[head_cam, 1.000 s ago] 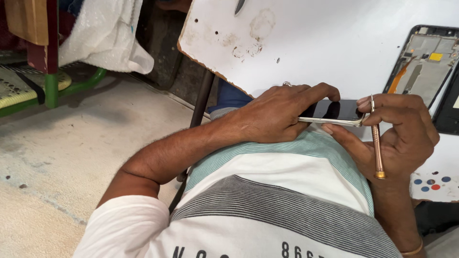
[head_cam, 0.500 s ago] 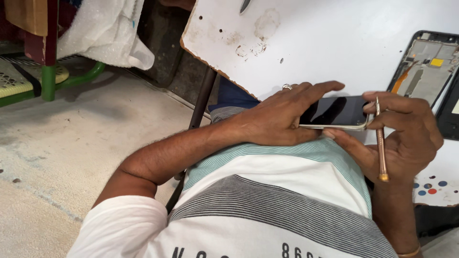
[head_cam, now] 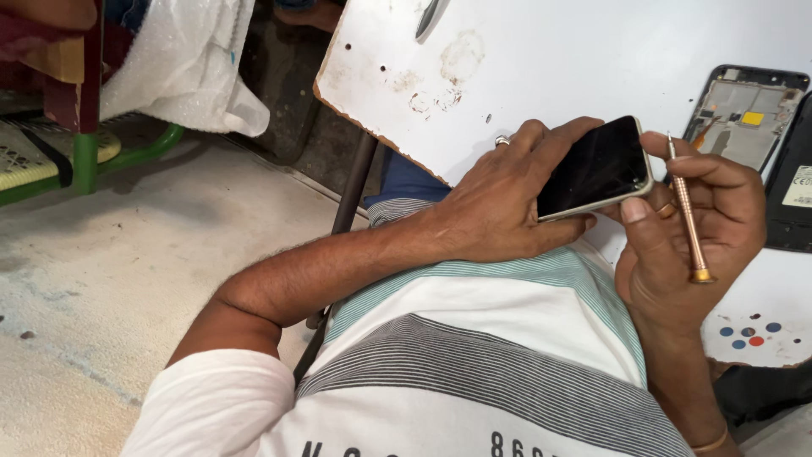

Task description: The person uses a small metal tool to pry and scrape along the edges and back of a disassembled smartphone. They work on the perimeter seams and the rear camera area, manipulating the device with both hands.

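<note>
A smartphone (head_cam: 599, 165) with a dark screen and pale metal edge is held between both hands above my lap, tilted with its screen up. My left hand (head_cam: 499, 203), a ring on one finger, wraps the phone's left side and bottom edge. Fingers of my right hand (head_cam: 685, 233) press the phone's right edge, and the same hand carries a thin copper-coloured screwdriver (head_cam: 687, 216) lying across its fingers, tip pointing up.
A white worktable (head_cam: 541, 59) with stains stands in front. On it at the right lie an opened phone frame (head_cam: 743, 114) and a black back part (head_cam: 795, 182). Small coloured dots (head_cam: 748, 332) mark the table's near right. A green stand (head_cam: 85, 161) is on the concrete floor at the left.
The phone has been turned from nearly edge-on to screen-up and lifted a little. Both hands kept hold of it, and the screwdriver stayed in my right hand.
</note>
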